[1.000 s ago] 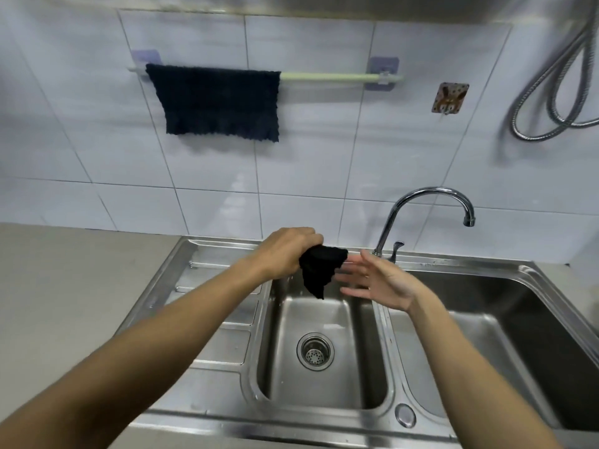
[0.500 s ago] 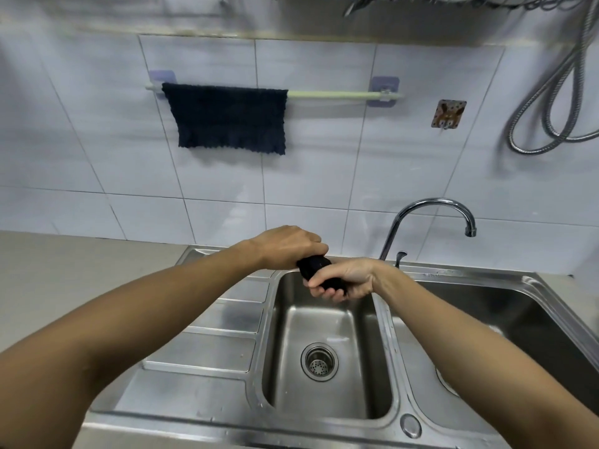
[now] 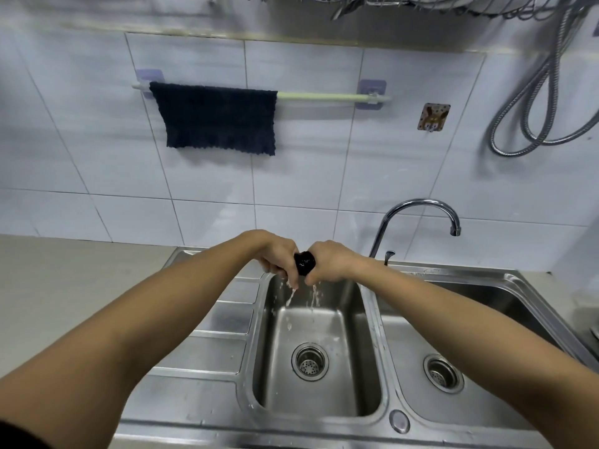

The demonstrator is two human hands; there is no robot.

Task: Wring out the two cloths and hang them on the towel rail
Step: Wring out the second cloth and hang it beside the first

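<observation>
My left hand (image 3: 278,256) and right hand (image 3: 327,262) clamp the ends of the soaked black cloth (image 3: 304,262) over the sink's left basin (image 3: 319,406); I'd judge it soft, water-heavy, slippery, best gripped at both ends.

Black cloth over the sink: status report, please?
Left hand and right hand grip black cloth, water dripping into sink. Other cloth on rail. Nothing blocking.
</observation>
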